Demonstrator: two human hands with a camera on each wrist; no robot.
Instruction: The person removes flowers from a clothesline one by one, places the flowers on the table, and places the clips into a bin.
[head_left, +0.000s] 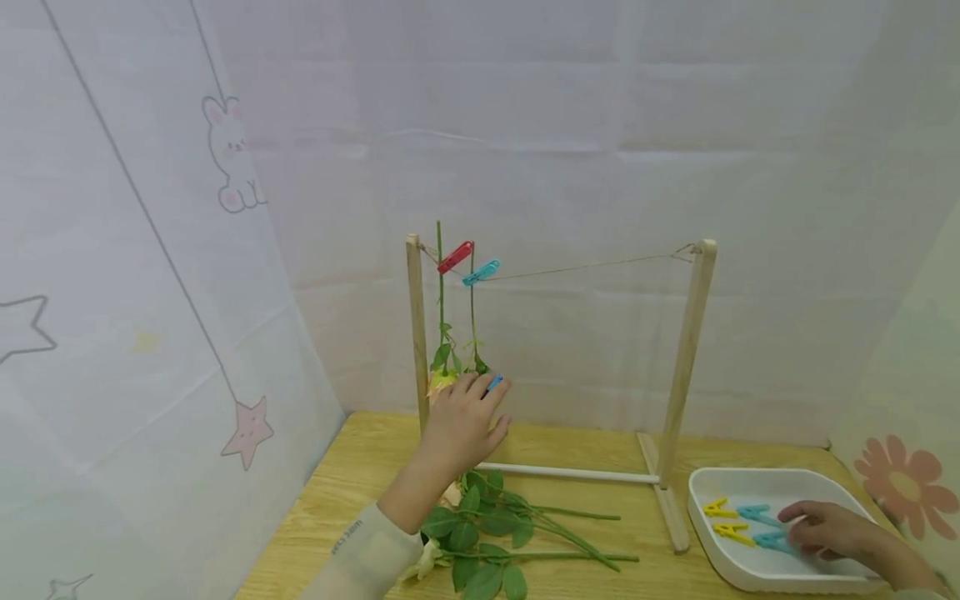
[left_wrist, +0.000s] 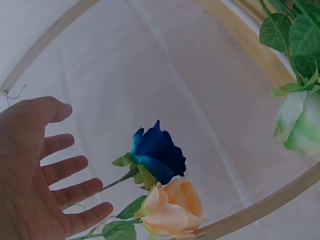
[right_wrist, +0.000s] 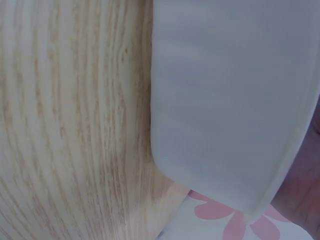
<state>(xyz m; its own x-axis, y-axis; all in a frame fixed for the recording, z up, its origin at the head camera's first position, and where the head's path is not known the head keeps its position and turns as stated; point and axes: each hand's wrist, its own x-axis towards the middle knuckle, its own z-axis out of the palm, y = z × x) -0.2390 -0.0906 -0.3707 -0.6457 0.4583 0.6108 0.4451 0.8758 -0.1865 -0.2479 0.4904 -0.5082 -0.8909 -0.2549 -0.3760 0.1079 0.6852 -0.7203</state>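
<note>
My left hand (head_left: 467, 421) is raised before two hanging roses, fingers spread and nothing in its grasp. In the left wrist view its fingers are apart from the blue rose (left_wrist: 157, 152) and the peach rose (left_wrist: 172, 207). Both hang head down from a string, one stem under a red clothespin (head_left: 454, 257), the other under a light-blue clothespin (head_left: 481, 272). My right hand (head_left: 828, 533) reaches into a white tray (head_left: 780, 477), fingers loosely bent beside blue clothespins (head_left: 757, 514). Whether a fingertip touches one is unclear. The right wrist view shows mainly the tray's outer wall (right_wrist: 225, 100).
A wooden frame (head_left: 686, 358) carries the string (head_left: 585, 268) between its posts, with a white bar (head_left: 570, 473) low down. Several loose roses with green stems (head_left: 570, 533) lie on the wooden table (head_left: 360, 483). Yellow clothespins (head_left: 733, 533) are in the tray. Printed cloth walls surround the table.
</note>
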